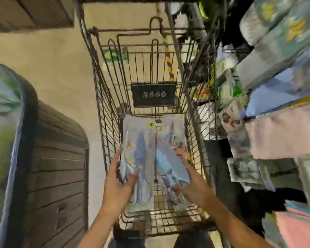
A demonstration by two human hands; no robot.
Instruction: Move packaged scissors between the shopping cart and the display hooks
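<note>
A wire shopping cart (pixel 106 97) stands in front of me, seen from above. Inside it, at the near end, are two clear packs of blue-handled scissors side by side. My left hand (pixel 117 183) grips the left scissors pack (pixel 141 154) at its left edge, thumb on the front. My right hand (pixel 191 187) holds the right scissors pack (pixel 172 149) at its lower right corner. Both packs are tilted up off the cart's floor. The frame is blurred by motion.
A rack of hanging packaged goods (pixel 276 86) fills the right side, close to the cart. A dark wooden display unit (pixel 57 167) with a curved blue-edged top stands at the left. A beige floor (pixel 52 68) lies between them. A black placard (pixel 154 94) hangs in the cart.
</note>
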